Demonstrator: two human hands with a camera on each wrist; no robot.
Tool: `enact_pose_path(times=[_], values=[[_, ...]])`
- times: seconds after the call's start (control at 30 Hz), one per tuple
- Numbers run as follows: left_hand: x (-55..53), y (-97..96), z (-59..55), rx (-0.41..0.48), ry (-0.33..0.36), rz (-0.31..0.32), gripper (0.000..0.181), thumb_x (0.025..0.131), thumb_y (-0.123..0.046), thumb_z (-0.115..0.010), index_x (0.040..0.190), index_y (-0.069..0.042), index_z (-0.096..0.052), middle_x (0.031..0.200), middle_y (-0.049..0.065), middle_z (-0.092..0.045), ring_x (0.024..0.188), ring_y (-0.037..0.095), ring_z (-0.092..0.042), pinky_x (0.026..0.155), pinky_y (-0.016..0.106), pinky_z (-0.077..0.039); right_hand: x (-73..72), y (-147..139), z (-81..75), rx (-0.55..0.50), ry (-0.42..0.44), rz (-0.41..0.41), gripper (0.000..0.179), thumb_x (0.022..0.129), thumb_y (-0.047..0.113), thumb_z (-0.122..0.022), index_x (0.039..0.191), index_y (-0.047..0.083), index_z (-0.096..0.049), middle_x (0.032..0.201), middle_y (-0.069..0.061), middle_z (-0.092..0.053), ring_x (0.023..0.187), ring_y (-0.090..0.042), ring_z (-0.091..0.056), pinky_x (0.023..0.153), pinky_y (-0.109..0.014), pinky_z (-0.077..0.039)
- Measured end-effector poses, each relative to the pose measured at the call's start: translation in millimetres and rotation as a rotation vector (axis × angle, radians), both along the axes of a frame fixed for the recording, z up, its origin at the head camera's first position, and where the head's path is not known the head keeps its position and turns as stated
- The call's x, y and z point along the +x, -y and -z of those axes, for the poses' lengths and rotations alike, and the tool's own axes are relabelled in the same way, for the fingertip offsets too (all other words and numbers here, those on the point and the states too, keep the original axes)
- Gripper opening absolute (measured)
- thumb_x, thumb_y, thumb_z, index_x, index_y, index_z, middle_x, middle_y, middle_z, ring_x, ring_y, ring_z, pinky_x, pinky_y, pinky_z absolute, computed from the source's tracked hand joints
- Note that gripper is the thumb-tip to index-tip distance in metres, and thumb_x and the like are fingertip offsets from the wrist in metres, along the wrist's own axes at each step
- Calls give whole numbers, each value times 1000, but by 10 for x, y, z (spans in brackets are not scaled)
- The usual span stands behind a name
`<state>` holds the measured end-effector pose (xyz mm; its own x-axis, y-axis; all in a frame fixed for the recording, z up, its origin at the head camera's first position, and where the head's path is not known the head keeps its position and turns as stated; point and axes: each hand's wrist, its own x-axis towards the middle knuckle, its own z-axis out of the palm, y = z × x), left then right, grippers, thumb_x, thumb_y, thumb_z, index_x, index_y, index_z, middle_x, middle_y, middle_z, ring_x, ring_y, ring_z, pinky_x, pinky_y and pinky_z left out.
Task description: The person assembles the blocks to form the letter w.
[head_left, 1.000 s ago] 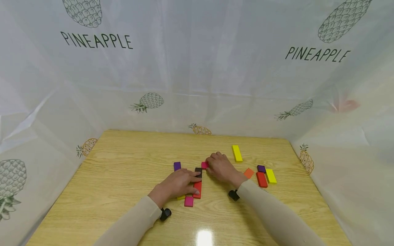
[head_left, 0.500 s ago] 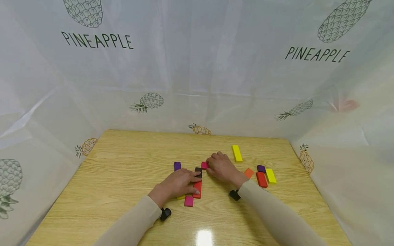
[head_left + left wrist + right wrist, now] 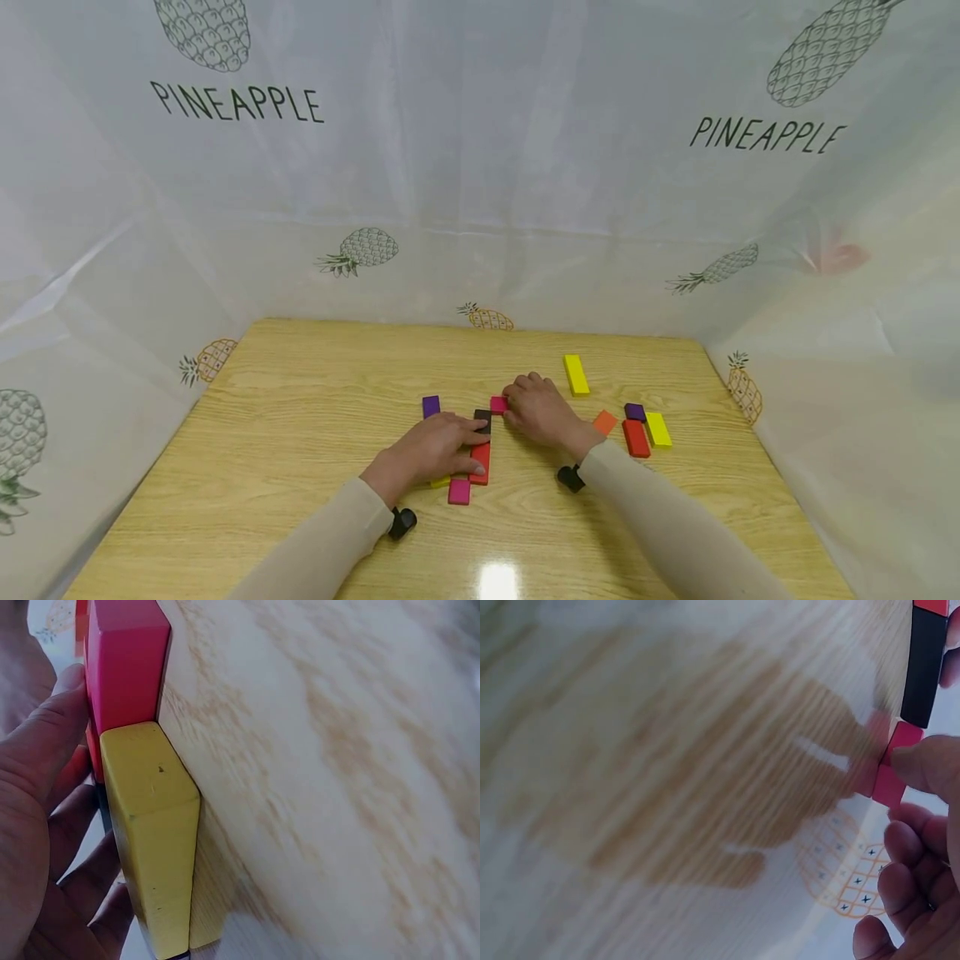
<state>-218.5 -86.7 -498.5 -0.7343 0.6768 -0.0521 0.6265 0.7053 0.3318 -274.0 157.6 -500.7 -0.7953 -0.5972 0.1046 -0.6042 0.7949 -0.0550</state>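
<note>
Two bare hands rest over a wood-grain table: the left hand, fingers spread, touches a black rectangular block and a red rectangular block mid-table; the right hand pinches a small pink rectangular block just beside the black one's far right corner. A long yellow block lies farther right.

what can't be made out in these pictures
Head view: most of the nearest yellow block, covered by the left hand.
Head view: right end of the far pink block, behind the right hand.
Right wrist view: most of the red block, cut off by the top edge.
</note>
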Motion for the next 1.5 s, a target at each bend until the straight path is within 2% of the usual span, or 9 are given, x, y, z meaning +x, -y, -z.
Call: enact_pose_path(times=[0.17,0.33,0.43,0.53,0.67,0.77,1.03,1.2,1.5], values=[[11,1,9,0,5,-1,59,97,-52,-71,148,-22,-65,161,-3,-53,144,29,-55,121,44,-44,22,-16,4,-5,12,22,40,104,32,-68,133,6,-67,129,-12,-66,116,-33,-58,101,-55,-52],[23,-1,8,-2,15,-11,59,97,-53,-71,148,-23,-65,161,-4,-52,145,29,-54,121,45,-44,88,-107,-18,-25,-10,50,43,101,35,-71,132,5,-68,124,-12,-67,113,-33,-59,99,-53,-52],[28,-2,3,-2,19,-16,59,97,-53,-71,148,-23,-65,161,-4,-52,145,30,-53,121,46,-43,145,-215,-27,-57,-54,71,43,98,35,-75,128,4,-69,119,-12,-68,109,-33,-59,94,-51,-52],[31,2,3,-1,24,-14,59,97,-52,-72,148,-23,-64,161,-4,-52,145,31,-53,122,47,-42,208,-372,-33,-87,-106,86,42,95,34,-78,124,4,-70,113,-11,-68,103,-33,-59,86,-49,-50],[25,7,8,4,37,-18,59,98,-51,-71,149,-23,-63,163,-4,-50,147,31,-51,123,47,-41,298,-629,-57,-98,-157,125,44,93,36,-80,121,3,-71,110,-12,-68,99,-33,-57,83,-50,-47],[17,7,10,8,44,-24,59,98,-51,-71,150,-24,-62,163,-5,-49,148,31,-50,123,47,-41,366,-826,-90,-75,-191,164,48,92,40,-80,120,2,-72,111,-14,-69,100,-35,-58,85,-52,-49],[21,4,1,6,46,-20,59,99,-51,-70,150,-24,-62,164,-5,-48,149,31,-49,124,48,-39,540,-1234,-122,-9,-249,243,57,88,52,-78,111,0,-72,102,-16,-67,92,-36,-55,72,-47,-43],[24,14,-7,7,55,-27,59,99,-50,-70,151,-24,-61,164,-5,-48,149,30,-49,125,47,-38,555,-1353,-47,12,-245,255,59,86,58,-78,104,2,-70,95,-13,-64,87,-34,-52,69,-43,-39],[10,7,-11,2,65,-15,59,99,-50,-71,151,-24,-61,164,-4,-48,150,29,-48,126,46,-36,571,-1409,7,22,-181,282,56,87,60,-77,94,6,-66,90,-10,-61,86,-31,-51,72,-46,-40]])
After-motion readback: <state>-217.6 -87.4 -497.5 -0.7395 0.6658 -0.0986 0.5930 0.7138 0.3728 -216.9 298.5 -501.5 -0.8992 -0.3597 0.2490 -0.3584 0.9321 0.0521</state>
